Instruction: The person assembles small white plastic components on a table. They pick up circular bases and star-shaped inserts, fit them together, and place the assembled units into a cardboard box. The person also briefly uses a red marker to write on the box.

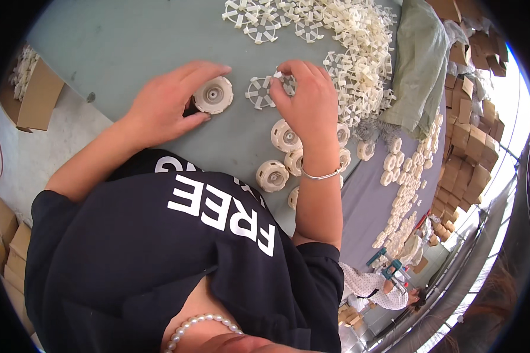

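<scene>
My left hand [169, 101] curls its fingers and thumb round the side of a round cream plastic housing [213, 95]. The open face of the housing points up, with stepped rings and a small centre visible; something dark shows by my palm. My right hand [307, 97] pinches a white spoked plastic ring [288, 86] between thumb and forefinger, low over the table. Beside it, to the left, another spoked ring [259, 94] lies flat on the table. Several more cream housings [272, 176] stand near my right forearm, which partly hides them.
A large heap of white spoked rings [359, 44] covers the far right of the grey-green table [129, 41]. A green cloth [420, 65] hangs beside it. More round parts [403, 200] spread over a second table. Cardboard boxes [470, 147] are stacked behind; a person [376, 288] works farther off.
</scene>
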{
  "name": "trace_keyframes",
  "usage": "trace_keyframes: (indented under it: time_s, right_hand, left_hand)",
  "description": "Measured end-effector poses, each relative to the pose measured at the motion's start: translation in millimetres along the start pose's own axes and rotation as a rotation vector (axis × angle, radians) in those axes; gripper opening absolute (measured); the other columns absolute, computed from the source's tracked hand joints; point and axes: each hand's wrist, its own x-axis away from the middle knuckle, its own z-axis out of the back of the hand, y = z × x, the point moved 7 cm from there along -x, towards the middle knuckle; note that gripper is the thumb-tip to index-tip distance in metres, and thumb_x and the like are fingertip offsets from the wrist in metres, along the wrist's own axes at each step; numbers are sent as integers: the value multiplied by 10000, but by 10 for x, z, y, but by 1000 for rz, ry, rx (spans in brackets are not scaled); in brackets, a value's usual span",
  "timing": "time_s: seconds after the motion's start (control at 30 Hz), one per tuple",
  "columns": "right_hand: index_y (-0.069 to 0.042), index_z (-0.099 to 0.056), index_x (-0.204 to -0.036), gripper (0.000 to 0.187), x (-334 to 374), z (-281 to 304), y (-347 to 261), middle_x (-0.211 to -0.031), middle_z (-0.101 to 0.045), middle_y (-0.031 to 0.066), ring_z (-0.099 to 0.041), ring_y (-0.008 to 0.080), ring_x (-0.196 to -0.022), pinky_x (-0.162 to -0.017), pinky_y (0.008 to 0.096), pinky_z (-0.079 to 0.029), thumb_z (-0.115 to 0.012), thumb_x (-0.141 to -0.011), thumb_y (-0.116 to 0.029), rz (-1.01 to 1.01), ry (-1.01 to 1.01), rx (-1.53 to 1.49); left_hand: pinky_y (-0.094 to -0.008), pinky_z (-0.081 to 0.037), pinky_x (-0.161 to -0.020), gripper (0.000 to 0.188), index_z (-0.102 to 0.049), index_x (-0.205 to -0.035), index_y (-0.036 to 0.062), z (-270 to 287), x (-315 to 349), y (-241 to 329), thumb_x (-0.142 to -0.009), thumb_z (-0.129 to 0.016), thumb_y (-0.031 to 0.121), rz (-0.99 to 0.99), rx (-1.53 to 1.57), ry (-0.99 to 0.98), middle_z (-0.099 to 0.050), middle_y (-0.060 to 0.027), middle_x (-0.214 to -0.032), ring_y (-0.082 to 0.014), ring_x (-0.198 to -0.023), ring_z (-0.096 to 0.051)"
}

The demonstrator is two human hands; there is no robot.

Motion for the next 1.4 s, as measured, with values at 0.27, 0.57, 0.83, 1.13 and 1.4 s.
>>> trace_keyframes:
  time_s: [0.27,0.57,0.83,1.13,1.4]
  right_hand:
    - [-54,-722,-1174,295,-162,-114,98,-1055,-729,138,-643,357,-1016,-904,467,-524,-758,-910,-179,-151,-61,-437]
    - [-16,-681,-1308,569,-283,-130,130,-1196,-670,136,-656,288,-975,-872,413,-572,-876,-806,-201,-211,-168,-231]
    - [-75,-716,-1252,524,-212,85,-215,-1130,-695,82,-659,215,-890,-789,334,-578,-807,-737,-62,79,-29,-282]
    - [-61,-705,-1280,521,52,-212,-751,-1276,-665,116,-668,329,-1089,-921,405,-571,-805,-768,-58,210,-177,-353]
    - [1,-665,-1310,526,128,-266,-661,-1379,-622,154,-607,352,-1234,-1045,444,-518,-818,-822,-123,214,-263,-317]
  left_hand:
    - [-304,-534,-674,836,-568,-1513,227,2,5,-90,-740,-831,48,60,90,-19,-631,-68,-1401,-164,-713,-580]
    - [-292,-552,-682,837,-562,-1520,213,51,16,-151,-745,-835,56,102,112,1,-612,-78,-1429,-156,-725,-595]
    - [-285,-555,-699,759,-522,-1543,124,143,57,-177,-846,-822,133,79,264,29,-621,-62,-1441,-155,-800,-623]
    - [-305,-540,-763,582,-542,-1505,94,73,75,-264,-950,-715,104,150,305,80,-659,-63,-1382,-160,-794,-621]
    - [-332,-559,-766,628,-564,-1493,116,34,25,-36,-902,-776,139,-69,18,100,-628,-77,-1442,-205,-956,-647]
